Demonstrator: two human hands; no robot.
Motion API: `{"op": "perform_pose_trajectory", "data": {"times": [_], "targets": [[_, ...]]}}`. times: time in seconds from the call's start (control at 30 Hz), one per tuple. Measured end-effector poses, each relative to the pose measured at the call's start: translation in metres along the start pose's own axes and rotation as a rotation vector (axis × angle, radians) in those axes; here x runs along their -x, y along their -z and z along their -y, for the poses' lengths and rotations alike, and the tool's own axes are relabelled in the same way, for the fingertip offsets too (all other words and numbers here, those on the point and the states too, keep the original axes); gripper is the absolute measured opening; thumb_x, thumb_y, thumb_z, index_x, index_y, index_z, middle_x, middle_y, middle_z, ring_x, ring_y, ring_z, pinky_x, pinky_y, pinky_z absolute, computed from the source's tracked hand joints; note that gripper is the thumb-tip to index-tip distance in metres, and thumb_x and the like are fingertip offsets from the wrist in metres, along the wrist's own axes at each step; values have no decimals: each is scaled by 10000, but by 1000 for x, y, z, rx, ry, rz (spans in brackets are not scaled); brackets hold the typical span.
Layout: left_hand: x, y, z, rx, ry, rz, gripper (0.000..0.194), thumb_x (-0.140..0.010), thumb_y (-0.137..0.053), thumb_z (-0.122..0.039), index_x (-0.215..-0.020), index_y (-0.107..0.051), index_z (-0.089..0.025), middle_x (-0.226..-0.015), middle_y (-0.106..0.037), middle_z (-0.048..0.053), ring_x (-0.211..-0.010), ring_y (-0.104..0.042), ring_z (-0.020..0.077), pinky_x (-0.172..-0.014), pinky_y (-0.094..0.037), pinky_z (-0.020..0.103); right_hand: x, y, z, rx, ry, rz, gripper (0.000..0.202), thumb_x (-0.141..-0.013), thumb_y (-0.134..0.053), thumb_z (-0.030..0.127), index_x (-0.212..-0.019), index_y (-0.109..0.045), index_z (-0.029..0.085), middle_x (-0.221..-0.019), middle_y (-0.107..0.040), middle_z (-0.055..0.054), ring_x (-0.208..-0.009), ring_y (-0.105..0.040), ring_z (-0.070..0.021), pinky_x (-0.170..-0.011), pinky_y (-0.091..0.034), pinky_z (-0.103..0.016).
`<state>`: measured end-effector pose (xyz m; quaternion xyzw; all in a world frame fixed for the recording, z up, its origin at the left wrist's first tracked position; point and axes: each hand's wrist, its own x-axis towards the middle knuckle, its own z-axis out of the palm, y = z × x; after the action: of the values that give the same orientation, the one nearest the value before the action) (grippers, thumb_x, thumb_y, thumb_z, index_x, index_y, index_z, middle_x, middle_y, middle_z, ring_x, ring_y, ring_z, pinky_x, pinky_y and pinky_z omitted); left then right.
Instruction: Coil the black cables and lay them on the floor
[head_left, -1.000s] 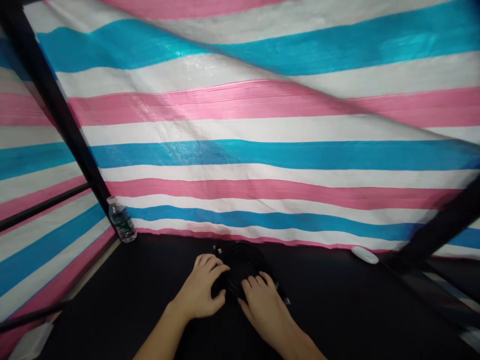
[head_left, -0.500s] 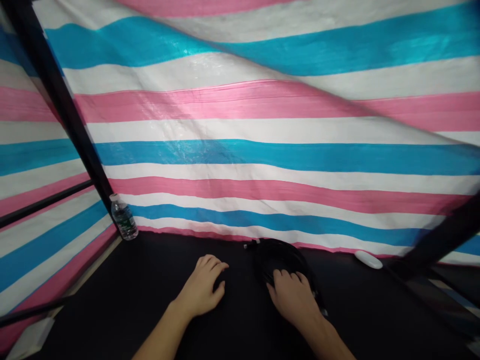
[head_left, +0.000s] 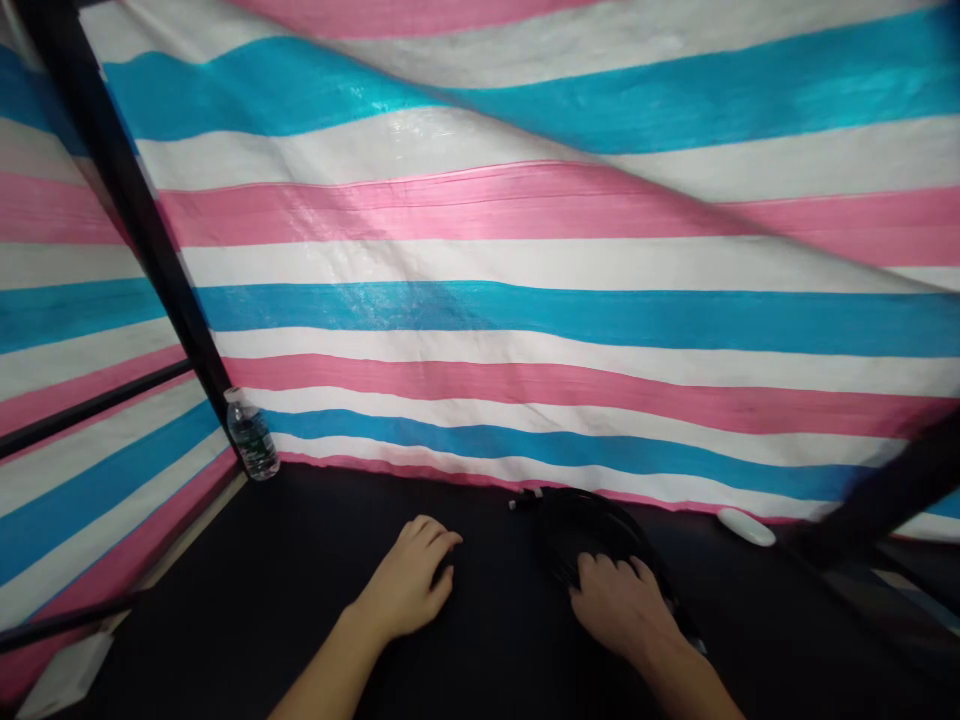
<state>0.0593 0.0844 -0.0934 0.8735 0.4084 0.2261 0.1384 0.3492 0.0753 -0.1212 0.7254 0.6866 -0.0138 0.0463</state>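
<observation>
Striped pink-blue-white tarp [head_left: 525,300] walls our black tabletop [head_left: 300,560], water bottle [head_left: 253,435] far left; our left hand [head_left: 409,585] rests flat, right hand [head_left: 619,605] spread on the coiled black cable [head_left: 577,520] lower centre-right.

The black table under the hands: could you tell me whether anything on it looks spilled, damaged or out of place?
Nothing stands out. The right hand rests on a coiled black cable, the left hand lies flat on the table, and the water bottle stands upright in the corner. A small white object lies by the tarp.
</observation>
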Motion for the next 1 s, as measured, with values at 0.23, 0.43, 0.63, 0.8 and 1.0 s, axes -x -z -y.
{"op": "perform_pose_trajectory", "data": {"times": [0.23,0.43,0.63,0.8,1.0], "targets": [[0,0,-2,12,-7,19,367,-905,-535,-123,-1258,-585,-212,-1195,-623,73,-1161,-526,233,-1086,-448,436,-5,9,5,-102,2,-122,378,-1010,-454,420,-938,-714,156,-1003,-734,-159,-1010,-674,-320,-1091,-289,-525],[0,2,-5,40,1,48,359,-909,-524,-131,-1251,-604,-203,-1185,-626,79,-1152,-532,233,-1065,-474,404,-8,17,7,-184,8,-169,267,-1007,-425,240,-897,-664,194,-950,-725,-86,-952,-683,-235,-1044,-340,-417],[-1,4,-8,39,3,67,359,-909,-506,-129,-1245,-607,-206,-1193,-629,85,-1159,-534,244,-1049,-485,408,-6,23,8,-226,-8,-136,291,-1025,-407,321,-897,-631,188,-969,-689,-100,-888,-686,-259,-764,-427,-352],[-1,5,-9,32,8,96,361,-900,-517,-130,-1242,-605,-207,-1194,-628,86,-1162,-537,247,-1043,-489,409,-5,25,10,-251,-62,-105,295,-1027,-331,241,-933,-601,171,-1027,-685,-131,-851,-695,-254,-694,-416,-340],[0,4,-10,22,8,86,361,-901,-506,-115,-1240,-605,-193,-1182,-626,83,-1149,-538,234,-1036,-488,381,-5,34,9,-330,-176,-77,373,-1060,-228,318,-1156,-542,141,-930,-723,-146,-817,-721,-280,-651,-448,-341]]}}
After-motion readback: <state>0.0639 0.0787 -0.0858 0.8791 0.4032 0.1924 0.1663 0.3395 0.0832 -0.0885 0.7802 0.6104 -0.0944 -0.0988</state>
